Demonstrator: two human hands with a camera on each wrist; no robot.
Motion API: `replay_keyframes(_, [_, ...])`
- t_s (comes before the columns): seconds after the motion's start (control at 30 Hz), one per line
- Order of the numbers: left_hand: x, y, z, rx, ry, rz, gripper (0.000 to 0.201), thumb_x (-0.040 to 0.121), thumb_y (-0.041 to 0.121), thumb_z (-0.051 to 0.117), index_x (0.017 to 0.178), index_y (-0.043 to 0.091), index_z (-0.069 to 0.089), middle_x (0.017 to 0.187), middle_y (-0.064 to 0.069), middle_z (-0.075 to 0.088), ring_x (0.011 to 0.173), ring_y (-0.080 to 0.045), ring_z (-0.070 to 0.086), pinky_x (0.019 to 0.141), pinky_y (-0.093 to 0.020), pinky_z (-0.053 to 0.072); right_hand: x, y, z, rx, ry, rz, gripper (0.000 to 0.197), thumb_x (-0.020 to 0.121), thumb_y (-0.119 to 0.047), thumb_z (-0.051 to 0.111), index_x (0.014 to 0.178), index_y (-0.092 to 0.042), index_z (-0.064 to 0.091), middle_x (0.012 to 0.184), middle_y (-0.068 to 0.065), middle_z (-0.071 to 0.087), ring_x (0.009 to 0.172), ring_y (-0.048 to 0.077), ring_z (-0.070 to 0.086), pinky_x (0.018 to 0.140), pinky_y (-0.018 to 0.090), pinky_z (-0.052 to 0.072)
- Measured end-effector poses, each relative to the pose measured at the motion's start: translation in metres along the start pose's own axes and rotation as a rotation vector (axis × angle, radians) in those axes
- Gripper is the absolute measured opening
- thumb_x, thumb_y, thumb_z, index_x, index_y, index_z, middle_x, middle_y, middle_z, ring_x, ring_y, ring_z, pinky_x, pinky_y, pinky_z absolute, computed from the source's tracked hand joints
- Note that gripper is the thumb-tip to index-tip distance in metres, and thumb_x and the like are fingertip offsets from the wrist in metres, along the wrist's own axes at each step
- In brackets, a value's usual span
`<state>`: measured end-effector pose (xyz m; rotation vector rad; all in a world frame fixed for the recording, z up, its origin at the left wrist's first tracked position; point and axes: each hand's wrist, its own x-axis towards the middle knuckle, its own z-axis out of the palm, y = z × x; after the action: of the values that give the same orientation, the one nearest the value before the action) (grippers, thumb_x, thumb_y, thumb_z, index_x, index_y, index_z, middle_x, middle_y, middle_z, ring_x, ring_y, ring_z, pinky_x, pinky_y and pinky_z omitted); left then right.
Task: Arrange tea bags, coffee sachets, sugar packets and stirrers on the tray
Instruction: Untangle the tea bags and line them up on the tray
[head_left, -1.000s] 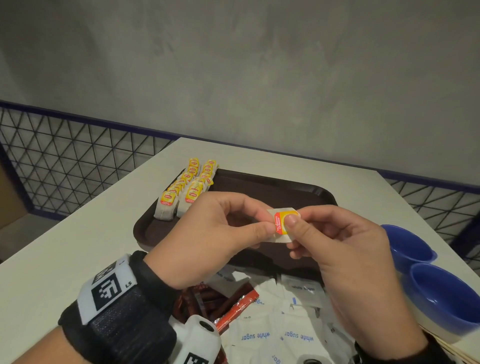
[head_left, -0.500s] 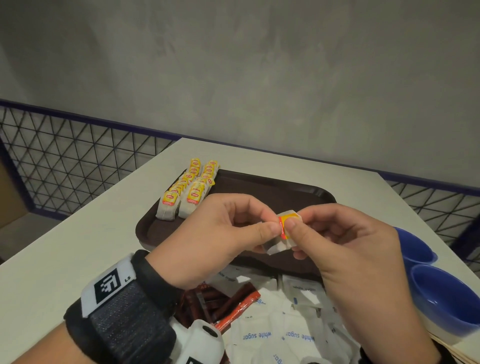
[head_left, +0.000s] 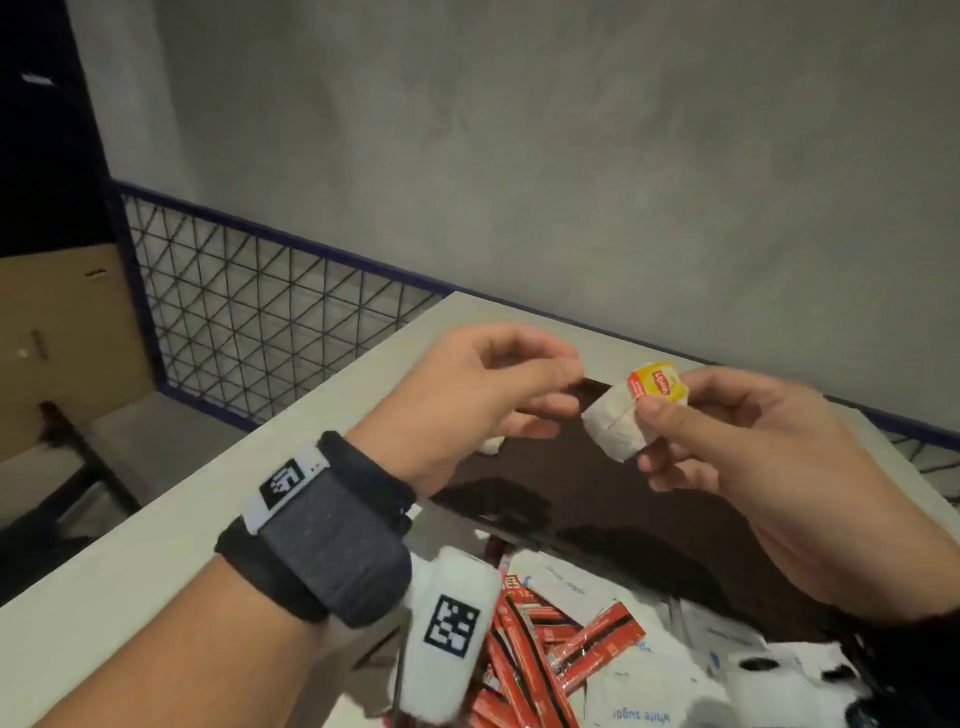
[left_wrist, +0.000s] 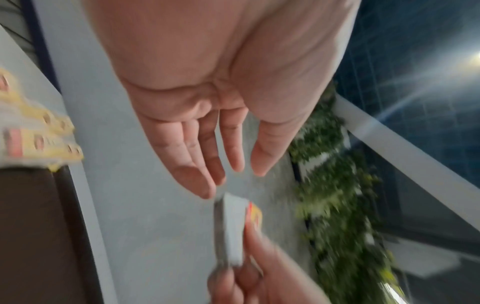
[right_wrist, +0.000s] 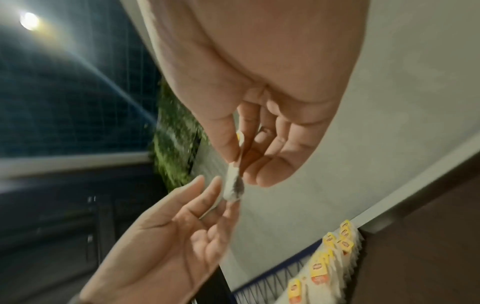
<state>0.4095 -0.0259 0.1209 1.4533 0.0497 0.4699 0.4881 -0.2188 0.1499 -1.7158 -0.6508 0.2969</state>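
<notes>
At the near edge of the head view a heap of red coffee sachets (head_left: 561, 649) and white sugar packets (head_left: 639, 712) lies on the worktop (head_left: 156, 561), partly cut off by the frame and partly covered by the left wrist's white camera (head_left: 449, 629). Above them the right hand (head_left: 769, 452) pinches a tea bag (head_left: 623, 415) between thumb and forefinger, its yellow tag up, held in the air over the dark tray (head_left: 597, 499). The left hand (head_left: 483, 395) hovers just beside the bag; its grip is loose, fingers relaxed and holding nothing, as the left wrist view shows. Much of the tray is hidden behind both hands. The rows of tea bags (right_wrist: 330, 265) standing on the tray show only in the blurred wrist views. Beyond stand a wire-mesh fence (head_left: 249, 322) and a grey wall (head_left: 519, 156).
</notes>
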Motion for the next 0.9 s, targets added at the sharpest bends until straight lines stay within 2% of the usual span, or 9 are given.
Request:
replay_keyframes(0.07, [0.007, 0.006, -0.037, -0.108, 0.180, -0.024, 0.005, 0.094, 0.011, 0.069, 0.099, 0.009, 0.070, 0.107, -0.017, 0.076, 0.089, -0.025, 0.075, 0.076, -0.033, 0.063, 0.024, -0.001, 0.012, -0.134, -0.097, 0.019, 0.012, 0.088, -0.013, 0.074, 0.090, 0.000, 0.074, 0.085, 0.021, 0.075, 0.065, 0.022, 0.066, 0.060, 0.030, 0.058])
replay_keyframes(0.13, [0.012, 0.008, -0.072, -0.222, 0.350, -0.030, 0.005, 0.096, 0.011, 0.067, 0.100, 0.009, 0.068, 0.102, -0.013, 0.075, 0.087, -0.024, 0.074, 0.074, -0.030, 0.063, 0.049, 0.007, 0.029, -0.262, -0.219, 0.067, 0.019, 0.088, -0.015, 0.077, 0.091, 0.003, 0.070, 0.082, 0.022, 0.074, 0.064, 0.019, 0.067, 0.060, 0.029, 0.057])
replay_keyframes(0.2, [0.015, 0.005, -0.099, -0.353, 0.479, -0.037, 0.008, 0.096, 0.012, 0.066, 0.103, 0.008, 0.067, 0.096, -0.009, 0.073, 0.083, -0.020, 0.072, 0.072, -0.027, 0.061, 0.072, 0.018, 0.050, -0.408, -0.351, 0.116, 0.023, 0.089, -0.019, 0.078, 0.091, 0.002, 0.067, 0.079, 0.017, 0.073, 0.065, 0.015, 0.070, 0.063, 0.029, 0.059])
replay_keyframes(0.27, [0.017, 0.000, -0.115, -0.488, 0.548, -0.052, 0.012, 0.096, 0.012, 0.065, 0.107, 0.007, 0.065, 0.091, -0.007, 0.071, 0.077, -0.016, 0.070, 0.071, -0.026, 0.060, 0.093, 0.031, 0.070, -0.556, -0.460, 0.143, 0.022, 0.091, -0.021, 0.076, 0.085, -0.005, 0.062, 0.078, 0.011, 0.071, 0.067, 0.013, 0.070, 0.070, 0.033, 0.060])
replay_keyframes(0.4, [0.020, -0.009, -0.126, -0.566, 0.584, -0.092, 0.008, 0.095, 0.013, 0.064, 0.102, 0.009, 0.063, 0.084, -0.004, 0.068, 0.069, -0.014, 0.067, 0.070, -0.025, 0.059, 0.126, 0.046, 0.095, -0.771, -0.501, 0.165, 0.022, 0.091, -0.023, 0.075, 0.083, -0.016, 0.056, 0.076, 0.007, 0.063, 0.064, 0.013, 0.063, 0.064, 0.030, 0.057])
replay_keyframes(0.53, [0.023, -0.012, -0.122, -0.509, 0.577, -0.088, 0.004, 0.095, 0.013, 0.065, 0.094, 0.009, 0.065, 0.080, -0.004, 0.069, 0.068, -0.015, 0.066, 0.067, -0.026, 0.058, 0.142, 0.049, 0.101, -0.720, -0.430, 0.232, 0.032, 0.092, -0.015, 0.074, 0.073, -0.017, 0.048, 0.065, 0.004, 0.062, 0.052, 0.013, 0.061, 0.056, 0.028, 0.055])
replay_keyframes(0.67, [0.024, -0.012, -0.118, -0.494, 0.554, -0.081, 0.004, 0.096, 0.012, 0.064, 0.094, 0.009, 0.065, 0.080, -0.003, 0.068, 0.065, -0.014, 0.065, 0.069, -0.026, 0.059, 0.141, 0.051, 0.103, -0.717, -0.398, 0.278, 0.019, 0.093, -0.017, 0.074, 0.092, -0.010, 0.056, 0.074, 0.009, 0.069, 0.054, 0.015, 0.066, 0.054, 0.028, 0.055])
replay_keyframes(0.8, [0.024, -0.013, -0.117, -0.504, 0.551, -0.089, 0.003, 0.096, 0.013, 0.063, 0.094, 0.010, 0.064, 0.080, -0.002, 0.067, 0.063, -0.012, 0.064, 0.067, -0.024, 0.058, 0.138, 0.049, 0.106, -0.762, -0.276, 0.278, 0.030, 0.089, -0.021, 0.077, 0.099, 0.001, 0.060, 0.086, 0.022, 0.076, 0.057, 0.023, 0.072, 0.056, 0.033, 0.063])
replay_keyframes(0.9, [0.024, -0.013, -0.113, -0.485, 0.541, -0.091, 0.005, 0.096, 0.013, 0.064, 0.092, 0.011, 0.065, 0.080, -0.002, 0.067, 0.063, -0.012, 0.063, 0.066, -0.024, 0.057, 0.131, 0.045, 0.108, -0.777, -0.298, 0.238, 0.030, 0.089, -0.020, 0.077, 0.102, 0.001, 0.060, 0.084, 0.021, 0.076, 0.063, 0.027, 0.076, 0.059, 0.036, 0.064])
